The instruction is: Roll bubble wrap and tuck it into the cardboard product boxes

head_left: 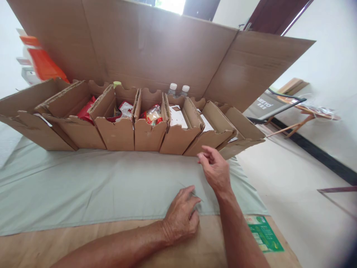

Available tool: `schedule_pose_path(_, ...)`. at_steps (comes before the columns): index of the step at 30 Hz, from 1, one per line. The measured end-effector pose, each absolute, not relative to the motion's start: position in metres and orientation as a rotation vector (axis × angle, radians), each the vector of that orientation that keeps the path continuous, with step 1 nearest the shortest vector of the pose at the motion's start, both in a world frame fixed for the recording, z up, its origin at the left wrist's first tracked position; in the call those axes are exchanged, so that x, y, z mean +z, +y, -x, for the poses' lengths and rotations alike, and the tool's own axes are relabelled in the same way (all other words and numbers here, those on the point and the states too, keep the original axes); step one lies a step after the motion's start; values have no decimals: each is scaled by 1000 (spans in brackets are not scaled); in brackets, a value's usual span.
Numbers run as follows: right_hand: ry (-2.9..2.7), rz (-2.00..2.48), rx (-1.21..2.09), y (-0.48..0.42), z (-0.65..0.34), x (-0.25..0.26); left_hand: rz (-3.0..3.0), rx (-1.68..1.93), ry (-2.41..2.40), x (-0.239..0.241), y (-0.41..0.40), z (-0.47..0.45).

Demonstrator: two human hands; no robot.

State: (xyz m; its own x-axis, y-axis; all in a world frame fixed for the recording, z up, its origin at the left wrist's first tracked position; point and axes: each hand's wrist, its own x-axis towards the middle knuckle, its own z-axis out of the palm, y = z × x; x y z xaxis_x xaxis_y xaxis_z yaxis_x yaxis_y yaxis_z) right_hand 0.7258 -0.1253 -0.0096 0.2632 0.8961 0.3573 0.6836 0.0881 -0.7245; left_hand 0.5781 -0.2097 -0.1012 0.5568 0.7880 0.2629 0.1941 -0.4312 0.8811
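Observation:
My left hand is held low over the front edge of the pale green cloth, back up, with loosely bent fingers apart. Faint thin lines show by its fingertips; I cannot make out what they are. Higher and to the right, my right hand has its thumb and forefinger apart and its other fingers curled; nothing shows in it. It is nearest the right end of a row of open cardboard bins. In these bins are a red packet, a red-and-clear food packet and a white box.
A tall cardboard panel stands behind the bins. Two clear bottles with white caps rise between them. An orange object is at the left. A green printed sheet lies on the wooden tabletop. At the right stands a folding chair.

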Motion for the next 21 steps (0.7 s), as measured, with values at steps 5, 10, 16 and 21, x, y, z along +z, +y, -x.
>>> schedule_pose_path(5,-1775,1654,204,-97,-672,48,-1901,955,829,-105,-209,-581)
schedule_pose_path(10,-1875,1888,60,-71,-650,62,-1925,1001,832,-97,-221,-564)
schedule_pose_path(16,-1880,1828,64,-172,-667,59,-1814,1093,999,-77,-250,-492)
schedule_pose_path(21,-1870,1687,90,-322,-744,35,-1597,1174,1231,-60,-254,-443)
